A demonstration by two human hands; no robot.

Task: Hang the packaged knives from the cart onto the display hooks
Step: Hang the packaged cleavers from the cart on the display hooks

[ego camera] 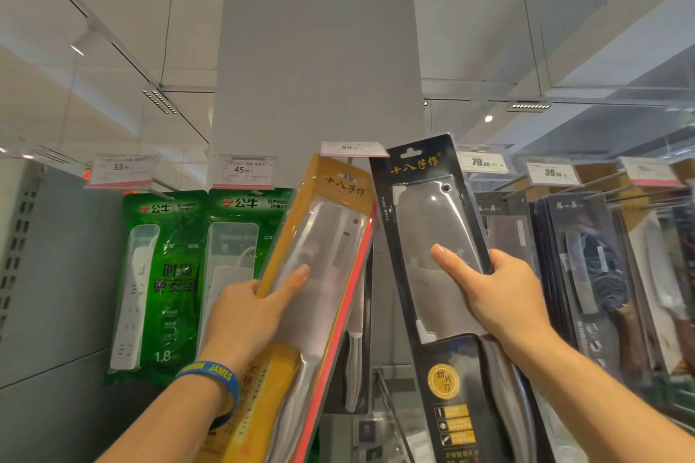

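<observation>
A yellow-carded knife pack [319, 274] is gripped by the thumb and curled fingers of the left hand [244, 312], and a black-carded knife pack [436, 237] by those of the right hand [504, 297]. Both are held raised and tilted. Their lower ends are cut off. Green power-strip packs [165, 274] are hung at the left, dark knife packs [579, 256] at the right, under price tags [353, 148].

Left hand [248, 312] gripping a yellow-packaged cleaver [327, 244] tilted right, its top just under the 89 price tag [351, 148], right hand [504, 297] gripping a black-packaged cleaver [425, 222] just beside it, green power-strip packs [165, 274] hanging at left, grey pillar [316, 49] behind
</observation>
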